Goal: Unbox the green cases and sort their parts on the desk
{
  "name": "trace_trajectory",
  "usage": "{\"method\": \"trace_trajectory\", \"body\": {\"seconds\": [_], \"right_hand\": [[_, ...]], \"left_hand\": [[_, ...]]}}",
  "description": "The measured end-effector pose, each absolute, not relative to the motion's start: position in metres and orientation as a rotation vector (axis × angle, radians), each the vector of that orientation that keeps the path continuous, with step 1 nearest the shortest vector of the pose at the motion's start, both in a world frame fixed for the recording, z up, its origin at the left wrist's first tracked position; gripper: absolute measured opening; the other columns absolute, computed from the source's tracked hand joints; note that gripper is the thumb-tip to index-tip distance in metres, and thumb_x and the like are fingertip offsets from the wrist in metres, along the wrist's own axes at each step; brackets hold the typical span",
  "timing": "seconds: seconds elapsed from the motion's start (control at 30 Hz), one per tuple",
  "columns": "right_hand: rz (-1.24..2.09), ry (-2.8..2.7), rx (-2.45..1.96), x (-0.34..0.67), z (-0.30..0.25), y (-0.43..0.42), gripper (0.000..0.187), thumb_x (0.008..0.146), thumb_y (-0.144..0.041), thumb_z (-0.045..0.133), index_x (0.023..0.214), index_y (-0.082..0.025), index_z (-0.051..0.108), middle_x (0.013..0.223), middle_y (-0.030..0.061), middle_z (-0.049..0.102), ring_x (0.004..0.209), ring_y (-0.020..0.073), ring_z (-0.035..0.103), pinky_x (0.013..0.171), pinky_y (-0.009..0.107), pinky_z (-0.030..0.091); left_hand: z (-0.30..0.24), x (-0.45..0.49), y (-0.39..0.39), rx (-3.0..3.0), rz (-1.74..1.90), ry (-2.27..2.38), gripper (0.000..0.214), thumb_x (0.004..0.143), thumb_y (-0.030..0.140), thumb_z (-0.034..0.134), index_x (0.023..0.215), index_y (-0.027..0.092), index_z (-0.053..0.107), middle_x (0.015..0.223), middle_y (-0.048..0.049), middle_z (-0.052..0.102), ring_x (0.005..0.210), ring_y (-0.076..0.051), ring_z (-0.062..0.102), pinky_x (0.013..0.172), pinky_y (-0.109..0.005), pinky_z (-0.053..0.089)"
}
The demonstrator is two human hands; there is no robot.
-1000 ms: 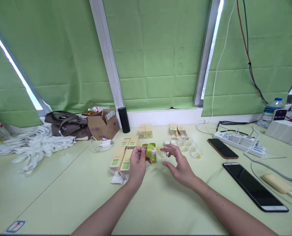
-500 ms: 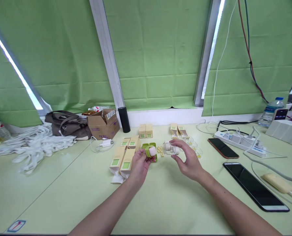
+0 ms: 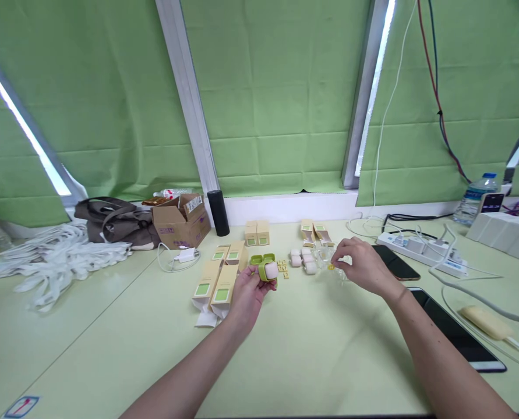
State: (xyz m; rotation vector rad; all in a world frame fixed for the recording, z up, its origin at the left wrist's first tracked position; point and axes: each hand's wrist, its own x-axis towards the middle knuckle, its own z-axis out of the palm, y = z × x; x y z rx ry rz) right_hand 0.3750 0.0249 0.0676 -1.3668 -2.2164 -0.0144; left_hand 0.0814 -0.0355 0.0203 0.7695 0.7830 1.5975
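Observation:
My left hand (image 3: 249, 294) is closed around a small green case (image 3: 265, 269) with a pale pink rounded block (image 3: 271, 269) set in it. More green cases (image 3: 262, 258) stand just behind it. Over to the right, my right hand (image 3: 364, 265) has its fingers pinched at a clear plastic cover (image 3: 341, 274) among similar clear pieces (image 3: 324, 254). A small yellow piece (image 3: 330, 266) shows by the fingertips. Between the hands lie several pale pink blocks (image 3: 310, 267) and small yellow square pieces (image 3: 285, 273).
Tan cartons with green windows (image 3: 224, 285) stand left of my left hand, with more cartons (image 3: 257, 231) behind. On the right are phones (image 3: 455, 326), a power strip (image 3: 420, 247) and cables. White straps (image 3: 71, 250), a bag (image 3: 115, 221) and a cardboard box (image 3: 183, 220) lie left.
My right hand has moved right, from beside the pink blocks to the clear pieces, uncovering the blocks. My left hand still holds the green case in nearly the same place.

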Motion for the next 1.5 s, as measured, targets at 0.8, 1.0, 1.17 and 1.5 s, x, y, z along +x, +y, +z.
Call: {"method": "trace_trajectory", "body": {"seconds": [0.8, 1.0, 1.17, 1.5], "right_hand": [[-0.337, -2.433, -1.721, 0.361, 0.055, 0.024, 0.025, 0.075, -0.002, 0.061, 0.071, -0.02, 0.078, 0.081, 0.0097, 0.077, 0.095, 0.0245, 0.066, 0.079, 0.035, 0.029], [-0.347, -2.434, -1.713, 0.364, 0.052, 0.025, 0.028, 0.077, -0.003, 0.062, 0.084, -0.022, 0.082, 0.094, 0.0087, 0.08, 0.101, 0.0262, 0.065, 0.083, 0.037, 0.033], [-0.296, -2.374, -1.51, 0.358, 0.055, 0.021, 0.026, 0.084, -0.012, 0.069, 0.104, -0.022, 0.08, 0.103, 0.0101, 0.078, 0.107, 0.0294, 0.063, 0.088, 0.04, 0.039], [0.434, -1.998, -0.596, 0.274, 0.022, -0.027, 0.058, 0.093, -0.021, 0.068, 0.146, -0.028, 0.047, 0.139, 0.0117, 0.061, 0.129, 0.0301, 0.055, 0.109, 0.052, 0.05]], "left_hand": [[0.021, 0.083, -0.037, 0.762, 1.54, 0.789, 0.02, 0.077, 0.016, 0.077, 0.092, 0.015, 0.064, 0.091, -0.0131, 0.079, 0.066, -0.019, 0.072, 0.064, -0.031, 0.058], [0.021, 0.082, -0.038, 0.765, 1.521, 0.792, 0.024, 0.075, 0.02, 0.08, 0.093, 0.015, 0.064, 0.089, -0.0116, 0.079, 0.064, -0.02, 0.072, 0.063, -0.031, 0.056], [0.019, 0.082, -0.04, 0.775, 1.477, 0.772, 0.029, 0.076, 0.024, 0.082, 0.097, 0.014, 0.064, 0.097, -0.0125, 0.079, 0.064, -0.019, 0.072, 0.064, -0.031, 0.056], [0.03, 0.089, -0.051, 0.836, 1.358, 0.719, 0.032, 0.078, 0.024, 0.081, 0.106, 0.013, 0.07, 0.108, -0.0159, 0.079, 0.065, -0.016, 0.069, 0.066, -0.03, 0.055]]}}
